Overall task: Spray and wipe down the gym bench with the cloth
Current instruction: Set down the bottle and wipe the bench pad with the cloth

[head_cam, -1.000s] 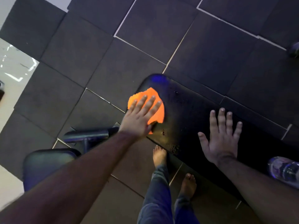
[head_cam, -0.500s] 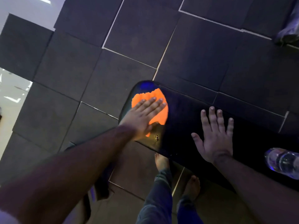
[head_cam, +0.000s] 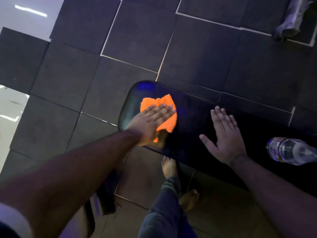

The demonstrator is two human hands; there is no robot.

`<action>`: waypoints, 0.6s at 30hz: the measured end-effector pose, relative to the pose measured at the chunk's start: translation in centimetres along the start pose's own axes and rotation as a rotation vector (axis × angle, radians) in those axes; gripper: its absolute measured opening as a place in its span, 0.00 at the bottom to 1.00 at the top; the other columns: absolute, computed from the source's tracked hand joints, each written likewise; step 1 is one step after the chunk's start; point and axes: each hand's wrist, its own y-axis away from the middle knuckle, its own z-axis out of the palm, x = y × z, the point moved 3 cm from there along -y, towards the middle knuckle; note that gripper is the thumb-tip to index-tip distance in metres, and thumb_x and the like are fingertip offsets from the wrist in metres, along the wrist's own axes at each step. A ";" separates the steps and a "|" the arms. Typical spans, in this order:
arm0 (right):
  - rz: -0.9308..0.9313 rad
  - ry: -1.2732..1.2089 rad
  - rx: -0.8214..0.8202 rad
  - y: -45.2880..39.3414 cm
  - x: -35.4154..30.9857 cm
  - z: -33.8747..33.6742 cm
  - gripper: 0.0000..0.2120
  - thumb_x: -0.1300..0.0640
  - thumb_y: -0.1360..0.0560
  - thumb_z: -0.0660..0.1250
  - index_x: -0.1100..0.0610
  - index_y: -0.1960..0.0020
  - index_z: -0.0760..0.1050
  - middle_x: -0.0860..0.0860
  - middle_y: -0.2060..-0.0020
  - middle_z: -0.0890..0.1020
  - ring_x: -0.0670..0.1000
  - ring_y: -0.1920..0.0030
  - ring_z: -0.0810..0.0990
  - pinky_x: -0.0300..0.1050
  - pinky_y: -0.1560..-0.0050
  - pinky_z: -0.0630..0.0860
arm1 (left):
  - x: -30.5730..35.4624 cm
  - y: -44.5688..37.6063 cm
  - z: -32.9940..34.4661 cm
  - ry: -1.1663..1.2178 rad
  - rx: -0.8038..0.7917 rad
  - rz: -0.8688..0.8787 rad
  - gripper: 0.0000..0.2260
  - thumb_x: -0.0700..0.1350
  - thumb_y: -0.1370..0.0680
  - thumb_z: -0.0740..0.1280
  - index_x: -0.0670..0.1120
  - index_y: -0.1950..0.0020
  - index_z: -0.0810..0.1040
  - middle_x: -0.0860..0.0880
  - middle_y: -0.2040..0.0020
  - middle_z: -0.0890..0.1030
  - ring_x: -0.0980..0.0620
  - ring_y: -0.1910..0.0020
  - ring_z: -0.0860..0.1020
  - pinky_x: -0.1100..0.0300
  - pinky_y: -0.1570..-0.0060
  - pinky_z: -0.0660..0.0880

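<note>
The black padded gym bench (head_cam: pixel 190 121) runs from centre to the right edge, its rounded end at the left. An orange cloth (head_cam: pixel 160 104) lies near that end. My left hand (head_cam: pixel 151 122) presses flat on the cloth, fingers straight and pointing right. My right hand (head_cam: pixel 224 136) rests flat on the pad to the right, fingers spread, holding nothing. A clear plastic bottle (head_cam: pixel 291 151) lies on the bench at the right edge, its far end cut off by the frame.
Dark rubber floor tiles (head_cam: pixel 137 40) surround the bench, with pale shiny floor (head_cam: pixel 12 107) at the left. My bare feet (head_cam: pixel 169 166) stand by the bench's near side. A dark bundle (head_cam: pixel 291 19) lies at top right. Dark equipment (head_cam: pixel 101 201) sits under my left forearm.
My left hand has slid the cloth rightward along the bench's end, fingers turning to point right. The view has shifted, and the right hand stays flat on the pad.
</note>
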 end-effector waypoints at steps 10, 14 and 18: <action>0.277 0.230 -0.018 9.8 3.5 0.9 0.45 0.31 0.20 0.47 0.61 0.15 0.46 0.59 0.14 0.50 0.58 0.14 0.45 0.64 0.17 0.49 | 11.8 -3.3 1.8 0.142 0.203 -0.145 0.35 0.56 0.16 0.62 0.49 0.11 0.55 0.49 0.11 0.55 0.46 0.12 0.54 0.44 0.15 0.49; 0.284 0.267 -0.005 9.8 3.8 1.8 0.44 0.33 0.19 0.48 0.61 0.15 0.44 0.60 0.15 0.48 0.59 0.14 0.44 0.65 0.17 0.48 | 7.0 6.1 5.6 0.087 0.181 -0.159 0.44 0.52 0.22 0.73 0.49 0.12 0.53 0.49 0.12 0.55 0.45 0.14 0.60 0.44 0.16 0.53; 0.279 0.272 0.030 10.0 4.2 2.7 0.43 0.34 0.19 0.48 0.60 0.14 0.41 0.59 0.14 0.46 0.58 0.14 0.42 0.64 0.17 0.46 | 6.6 4.3 4.7 0.293 0.331 -0.644 0.36 0.57 0.19 0.56 0.51 0.11 0.52 0.48 0.11 0.53 0.45 0.12 0.51 0.41 0.15 0.47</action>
